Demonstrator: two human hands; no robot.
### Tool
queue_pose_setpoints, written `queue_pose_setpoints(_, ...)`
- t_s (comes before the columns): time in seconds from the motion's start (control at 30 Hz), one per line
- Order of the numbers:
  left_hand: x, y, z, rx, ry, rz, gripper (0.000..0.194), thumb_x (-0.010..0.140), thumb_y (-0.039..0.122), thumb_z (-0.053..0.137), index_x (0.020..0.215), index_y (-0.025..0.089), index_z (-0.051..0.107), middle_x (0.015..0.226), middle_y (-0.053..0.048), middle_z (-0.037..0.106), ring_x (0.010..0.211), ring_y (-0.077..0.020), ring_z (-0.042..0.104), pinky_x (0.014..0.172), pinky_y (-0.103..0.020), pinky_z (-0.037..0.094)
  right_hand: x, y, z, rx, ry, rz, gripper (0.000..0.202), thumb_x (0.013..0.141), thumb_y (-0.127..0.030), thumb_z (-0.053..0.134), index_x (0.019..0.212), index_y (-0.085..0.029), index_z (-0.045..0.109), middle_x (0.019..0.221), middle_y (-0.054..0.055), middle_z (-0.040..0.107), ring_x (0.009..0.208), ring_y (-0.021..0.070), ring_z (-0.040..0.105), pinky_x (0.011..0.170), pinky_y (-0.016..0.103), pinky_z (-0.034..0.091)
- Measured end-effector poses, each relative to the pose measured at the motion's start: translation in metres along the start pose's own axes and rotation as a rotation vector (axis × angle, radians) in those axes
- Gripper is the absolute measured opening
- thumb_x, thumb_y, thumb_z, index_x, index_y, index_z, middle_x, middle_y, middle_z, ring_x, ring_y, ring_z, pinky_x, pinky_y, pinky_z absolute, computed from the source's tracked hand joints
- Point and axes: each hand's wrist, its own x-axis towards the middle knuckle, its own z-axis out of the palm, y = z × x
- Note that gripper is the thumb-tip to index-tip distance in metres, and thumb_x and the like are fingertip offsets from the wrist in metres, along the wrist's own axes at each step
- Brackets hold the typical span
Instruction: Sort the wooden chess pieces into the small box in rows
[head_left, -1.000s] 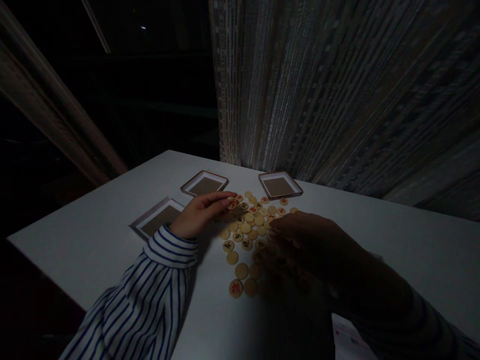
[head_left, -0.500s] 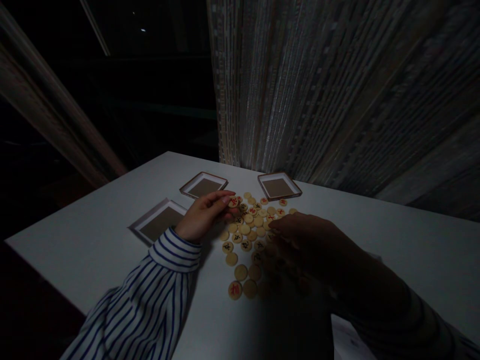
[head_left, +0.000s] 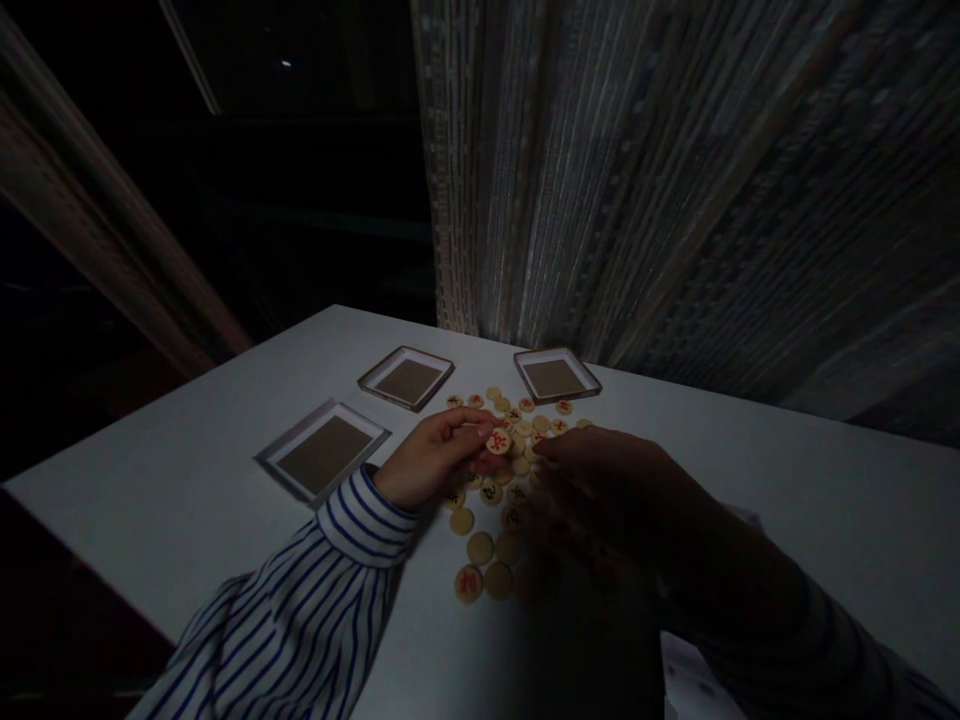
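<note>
Left hand (head_left: 441,452) pinching red-marked disc (head_left: 499,441) above disc pile (head_left: 517,493); right hand (head_left: 619,482) at pile's right side, too dark to tell grip. One disc up, rest loose on worktop (head_left: 187,460); shallow trays (head_left: 326,455) beyond and left of pile.

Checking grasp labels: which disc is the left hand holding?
The red-marked disc pinched in the left hand, its character facing the camera; the other discs in clear view lie loose on the white table.
</note>
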Motion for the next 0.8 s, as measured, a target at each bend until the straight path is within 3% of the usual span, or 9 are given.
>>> queue_pose_setpoints(0.27, -0.004, -0.007, 0.007, 0.091, -0.123, -0.042, 0.033, 0.062, 0.036, 0.075, 0.083, 0.013, 0.063, 0.069, -0.001, 0.068, 0.06, -0.0098, 0.063, 0.055, -0.019, 0.048, 0.005, -0.004, 0.004, 0.033, -0.053, 0.038, 0.013, 0.081, -0.022, 0.051, 0.087, -0.019, 0.062, 0.077, 0.004, 0.067, 0.066, 0.0142, 0.06, 0.06, 0.024, 0.043)
queue_pose_setpoints(0.53, -0.004, -0.009, 0.008, 0.05, -0.18, -0.027, 0.037, 0.053, 0.017, 0.08, 0.086, 0.013, 0.064, 0.078, -0.002, 0.069, 0.067, -0.0101, 0.062, 0.066, -0.023, 0.047, 0.006, -0.005, -0.002, 0.037, -0.09, 0.057, 0.014, 0.083, -0.023, 0.049, 0.084, -0.02, 0.063, 0.076, 0.003, 0.067, 0.066, 0.0137, 0.059, 0.058, 0.023, 0.041)
queue_pose_setpoints(0.8, -0.003, -0.015, 0.008, 0.18, -0.153, 0.022, 0.026, 0.06, 0.016, 0.075, 0.08, 0.014, 0.059, 0.066, 0.003, 0.061, 0.056, -0.0051, 0.054, 0.055, -0.017, 0.041, 0.004, -0.002, 0.005, -0.014, -0.133, -0.009, 0.012, 0.083, -0.021, 0.047, 0.084, -0.02, 0.059, 0.073, 0.003, 0.064, 0.062, 0.0134, 0.055, 0.054, 0.024, 0.036)
